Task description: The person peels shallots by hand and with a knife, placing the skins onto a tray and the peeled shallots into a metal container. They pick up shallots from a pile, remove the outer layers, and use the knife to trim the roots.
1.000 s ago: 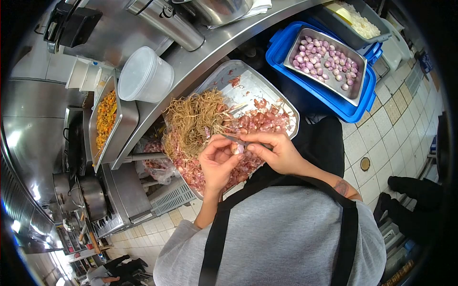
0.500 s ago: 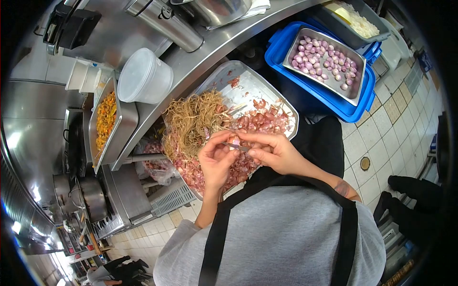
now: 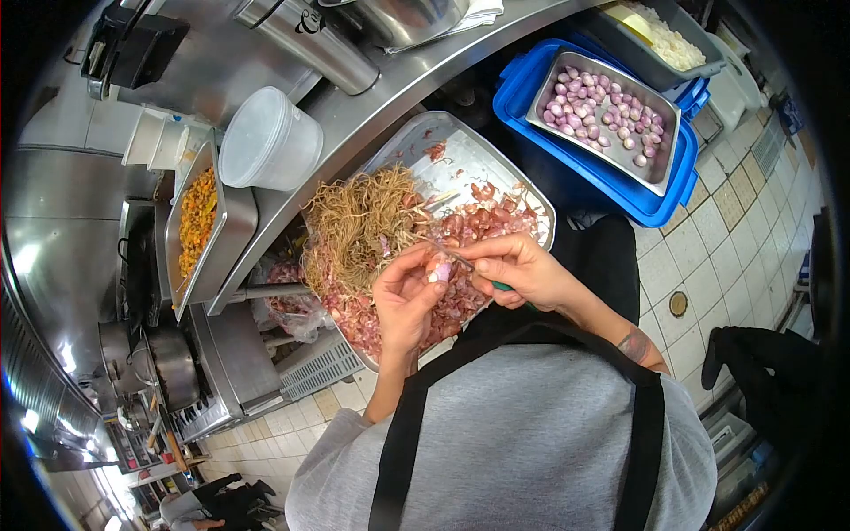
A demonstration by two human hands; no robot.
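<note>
Between the fingertips of my left hand (image 3: 404,296) is a small, partly peeled shallot (image 3: 440,270), its pale purple flesh showing. My right hand (image 3: 522,273) is closed round the green handle of a small knife (image 3: 501,286), whose blade reaches up to the shallot's top. Both hands hover over a large metal tray (image 3: 469,152). A heap of dry, stringy roots (image 3: 359,226) lies in it, along with reddish skins and unpeeled shallots (image 3: 500,217). Peeled shallots (image 3: 580,106) sit in a smaller metal pan (image 3: 655,181) at the upper right.
The pan rests on a blue lid (image 3: 651,211). Behind it stands a grey bin (image 3: 699,75) with chopped white pieces. A steel counter (image 3: 354,119) at left carries a lidded plastic tub (image 3: 266,142) and a pan of orange food (image 3: 197,226). Another person's dark-clothed legs (image 3: 753,367) show at right.
The knife has swung from across the shallot to its top, and its green handle now shows. More of the shallot's smooth purple side is visible. The legs at right have shifted.
</note>
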